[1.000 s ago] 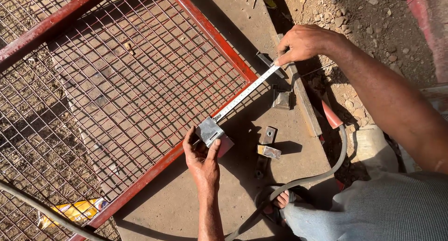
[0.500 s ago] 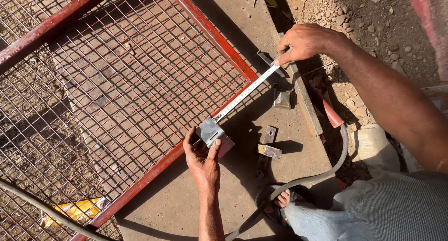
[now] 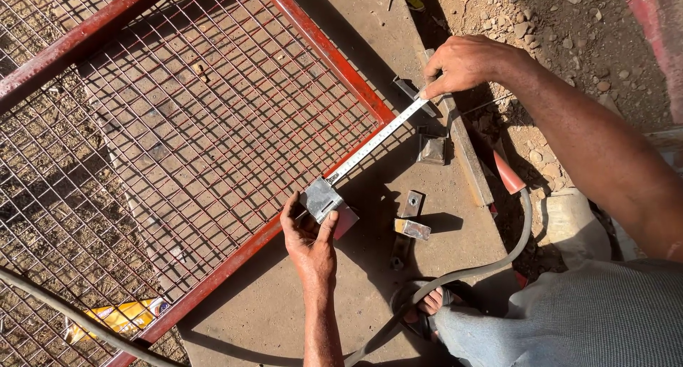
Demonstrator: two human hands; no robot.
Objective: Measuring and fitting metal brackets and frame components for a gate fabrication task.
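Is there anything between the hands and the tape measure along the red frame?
Nothing visible. The left hand already holds the tape case against the red frame, and the right hand pinches the tape's far end. Small metal pieces lie beside it, clear.

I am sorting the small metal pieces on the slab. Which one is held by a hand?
The square plate on the red frame, pinched by the left hand at the tape's end. The other pieces lie loose on the slab, untouched.

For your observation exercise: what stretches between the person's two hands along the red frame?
In the head view, a tape measure blade runs from the case under the left hand up to the right hand, lying along the red frame.
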